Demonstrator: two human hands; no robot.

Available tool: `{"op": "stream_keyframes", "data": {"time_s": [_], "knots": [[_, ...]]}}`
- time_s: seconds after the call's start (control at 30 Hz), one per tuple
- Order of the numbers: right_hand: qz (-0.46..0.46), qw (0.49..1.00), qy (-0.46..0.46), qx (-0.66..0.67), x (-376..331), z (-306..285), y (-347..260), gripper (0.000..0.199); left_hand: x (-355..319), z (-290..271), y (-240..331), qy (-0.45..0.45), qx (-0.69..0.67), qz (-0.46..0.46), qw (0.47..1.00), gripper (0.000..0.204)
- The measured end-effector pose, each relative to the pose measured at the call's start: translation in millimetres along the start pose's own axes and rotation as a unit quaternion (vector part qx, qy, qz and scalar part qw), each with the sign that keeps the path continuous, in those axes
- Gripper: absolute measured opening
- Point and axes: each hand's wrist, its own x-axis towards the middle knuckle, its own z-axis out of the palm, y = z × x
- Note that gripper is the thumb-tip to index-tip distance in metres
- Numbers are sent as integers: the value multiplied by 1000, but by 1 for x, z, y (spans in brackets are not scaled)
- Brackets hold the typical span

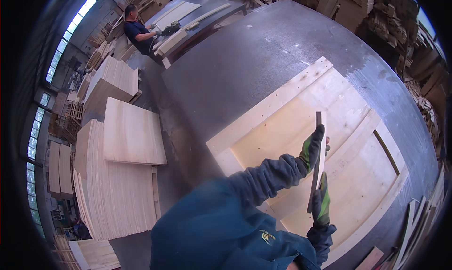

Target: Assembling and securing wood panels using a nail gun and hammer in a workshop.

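A narrow wooden strip (321, 160), pale on one face and dark on the other, is held in both my gloved hands above a wooden panel. My left hand (311, 147) is closed around its upper part, and lower down my right hand (322, 201) grips it too. Beneath them lies the flat panel (268, 137), a plywood sheet with pale boards along its edges and another across it. Small dark spots dot the boards. A dark slot (386, 152) shows near the panel's right end.
The panel rests on a large grey metal table (235, 72). Stacks of plywood sheets (117, 190) stand to the left. Loose strips (409, 232) lie at the lower right. Scrap wood (391, 30) is piled at the back right. Another person (137, 32) works with a power tool (171, 28) at a far table.
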Motion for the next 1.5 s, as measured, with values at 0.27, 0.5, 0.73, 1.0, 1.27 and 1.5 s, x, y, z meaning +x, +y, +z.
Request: {"op": "stream_keyframes", "data": {"time_s": [0.27, 0.5, 0.73, 1.0, 1.27, 1.5], "knots": [[177, 962, 163, 129, -247, 91, -19, 105, -123, -73, -154, -166, 297, -117, 933, 81], [192, 895, 402, 4, -314, -9, 6, 113, -170, -166, -76, -247, 667, 236, 662, 91], [395, 716, 527, -232, -450, -103, 126, 113, -208, -180, -111, -303, 798, 330, 404, 100], [430, 636, 472, -434, -483, -227, 181, 100, -219, -151, -129, -274, 858, 277, 335, 98], [384, 624, 629, -260, -547, -184, 191, 77, -170, -118, -170, -339, 762, 194, 516, 108], [505, 602, 618, 34, -643, 165, 297, 75, -194, -77, -174, -488, 721, 295, 394, 103]]}}
